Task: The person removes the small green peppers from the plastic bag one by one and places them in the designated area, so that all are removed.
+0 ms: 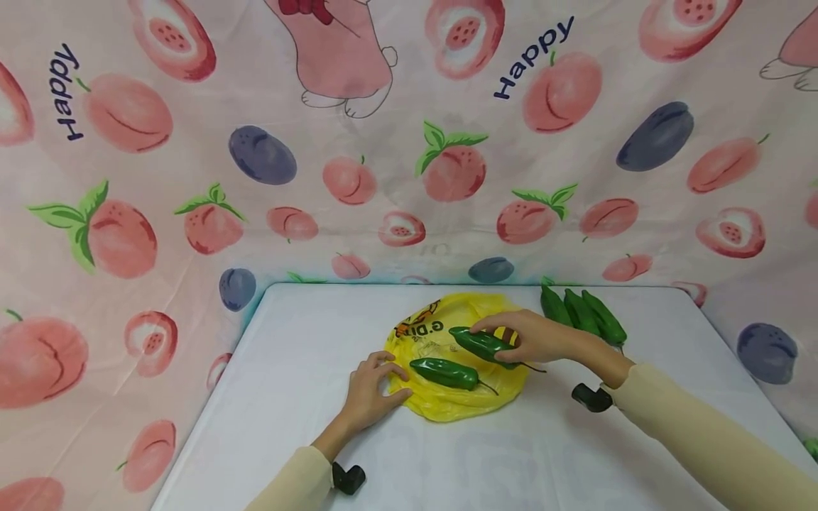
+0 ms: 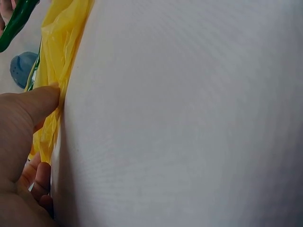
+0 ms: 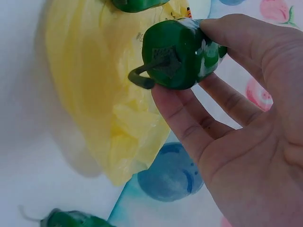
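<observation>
Green pepper (image 1: 475, 342), held over the yellow bag (image 1: 454, 404); right hand (image 1: 537, 335), grip narrow around its body, likely to leave the stem free; second pepper (image 1: 443, 372), lying on the bag; left hand (image 1: 371, 390), grip wide, touches the bag's edge, perhaps steadying it; three peppers (image 1: 582, 312), tabletop (image 1: 307, 341), far right.

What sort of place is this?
Probably a makeshift indoor tabletop setup, perhaps arranged for filming: a white table stands before a hanging fruit-print sheet, with a yellow bag and loose green peppers lying on it.
</observation>
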`<state>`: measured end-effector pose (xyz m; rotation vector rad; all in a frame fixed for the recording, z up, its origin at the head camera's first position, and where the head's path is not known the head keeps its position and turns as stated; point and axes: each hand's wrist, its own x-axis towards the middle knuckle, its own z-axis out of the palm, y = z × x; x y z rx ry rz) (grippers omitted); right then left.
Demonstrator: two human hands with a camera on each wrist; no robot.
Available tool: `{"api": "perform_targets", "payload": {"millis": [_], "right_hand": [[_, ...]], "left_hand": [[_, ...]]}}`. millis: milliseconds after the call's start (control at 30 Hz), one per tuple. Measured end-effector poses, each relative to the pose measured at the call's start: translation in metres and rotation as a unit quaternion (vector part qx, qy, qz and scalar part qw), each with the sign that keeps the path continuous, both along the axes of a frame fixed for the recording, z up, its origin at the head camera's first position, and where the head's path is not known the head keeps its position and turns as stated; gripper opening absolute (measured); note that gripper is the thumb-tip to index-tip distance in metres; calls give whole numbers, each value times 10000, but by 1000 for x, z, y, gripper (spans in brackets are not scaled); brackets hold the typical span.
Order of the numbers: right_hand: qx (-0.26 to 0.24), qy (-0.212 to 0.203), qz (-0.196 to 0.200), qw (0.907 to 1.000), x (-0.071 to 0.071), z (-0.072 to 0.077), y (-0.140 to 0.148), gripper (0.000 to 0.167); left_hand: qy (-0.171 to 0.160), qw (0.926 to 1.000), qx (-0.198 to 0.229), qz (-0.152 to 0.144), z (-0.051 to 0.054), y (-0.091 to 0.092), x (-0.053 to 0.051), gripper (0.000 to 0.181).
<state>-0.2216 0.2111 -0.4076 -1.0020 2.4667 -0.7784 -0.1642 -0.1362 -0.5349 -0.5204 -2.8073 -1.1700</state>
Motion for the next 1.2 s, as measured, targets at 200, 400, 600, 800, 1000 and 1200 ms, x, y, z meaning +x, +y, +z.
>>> {"api": "perform_targets", "payload": {"millis": [200, 400, 600, 800, 1000, 1200], "right_hand": [[-187, -24, -122, 9997, 10, -2, 18, 52], [-395, 122, -203, 9989, 20, -5, 35, 52], [-577, 294, -289, 9975, 31, -8, 49, 51], [-654, 398, -432, 9961, 39, -13, 60, 52], [-611, 430, -751, 9944, 46, -19, 70, 55], [-691, 480, -1121, 9901, 53, -29, 82, 57]], "left_hand": [[41, 10000, 19, -2, 0, 1, 1, 16], [11, 10000, 38, 22, 1, 0, 1, 16], [-24, 10000, 25, 13, 1, 1, 0, 16], [-29, 10000, 43, 13, 2, 1, 1, 17], [-3, 10000, 24, -9, 0, 1, 0, 17], [43, 10000, 25, -4, -1, 1, 0, 17]]}}
